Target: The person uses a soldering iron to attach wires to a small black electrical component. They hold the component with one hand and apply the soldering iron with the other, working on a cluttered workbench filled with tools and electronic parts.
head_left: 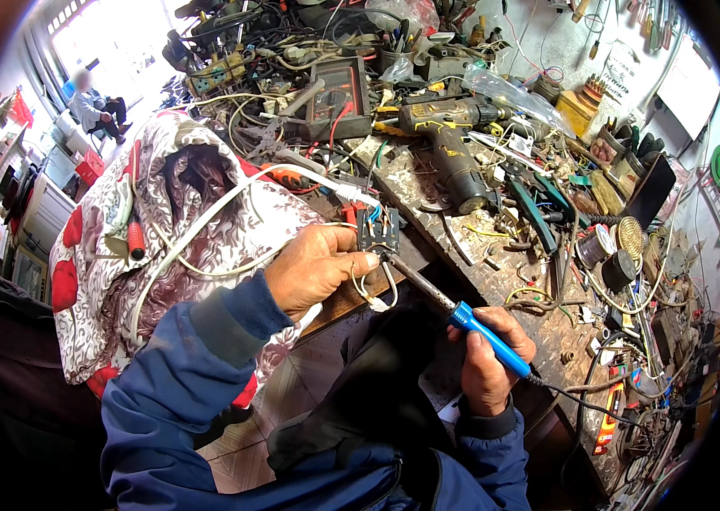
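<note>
My left hand (311,266) pinches a small black switch block (378,228) with metal terminals, near the table's front edge. Blue and white wires run into its far side from a thick white cable (222,207), and a short white wire (393,289) loops below it. In my right hand (493,362) is a soldering iron, held by its blue handle (489,339). Its metal shaft (422,284) points up and left, with the tip at the block's near edge. Whether the tip touches a terminal is too small to tell.
A patterned white quilted cloth (177,200) covers the left side. On the cluttered wooden workbench (505,281) lie a cordless drill (452,145), green-handled pliers (535,213), a multimeter (334,94) and solder spools (594,247). Far left, a person (92,106) sits by the bright opening.
</note>
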`<action>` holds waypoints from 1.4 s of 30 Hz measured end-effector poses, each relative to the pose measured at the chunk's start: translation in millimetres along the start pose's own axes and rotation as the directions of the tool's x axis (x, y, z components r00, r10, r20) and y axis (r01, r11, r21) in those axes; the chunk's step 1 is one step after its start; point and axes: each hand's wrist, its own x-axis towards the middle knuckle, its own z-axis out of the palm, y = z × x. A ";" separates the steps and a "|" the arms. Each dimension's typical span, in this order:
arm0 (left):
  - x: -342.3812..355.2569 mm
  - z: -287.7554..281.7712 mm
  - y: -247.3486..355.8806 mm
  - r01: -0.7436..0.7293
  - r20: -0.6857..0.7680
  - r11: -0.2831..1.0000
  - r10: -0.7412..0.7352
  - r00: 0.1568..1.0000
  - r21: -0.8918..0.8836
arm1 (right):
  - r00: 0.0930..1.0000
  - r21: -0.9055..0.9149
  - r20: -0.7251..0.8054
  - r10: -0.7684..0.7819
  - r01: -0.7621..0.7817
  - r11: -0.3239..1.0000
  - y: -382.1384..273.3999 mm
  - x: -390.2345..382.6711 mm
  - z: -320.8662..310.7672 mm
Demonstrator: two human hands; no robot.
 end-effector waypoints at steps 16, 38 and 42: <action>-2.7 0.9 3.1 -0.005 -0.033 0.998 0.007 0.999 0.060 | 1.000 0.014 0.003 0.013 -0.013 1.000 2.2 -1.6 -2.3; -0.5 2.0 0.9 -0.011 -0.018 1.000 0.011 1.000 0.026 | 1.000 0.026 -0.009 0.024 -0.024 0.999 1.7 -2.0 -0.8; -0.2 1.1 1.0 -0.006 0.001 1.000 0.006 1.000 0.015 | 1.000 0.025 -0.011 0.020 -0.019 0.999 1.1 -1.6 -0.4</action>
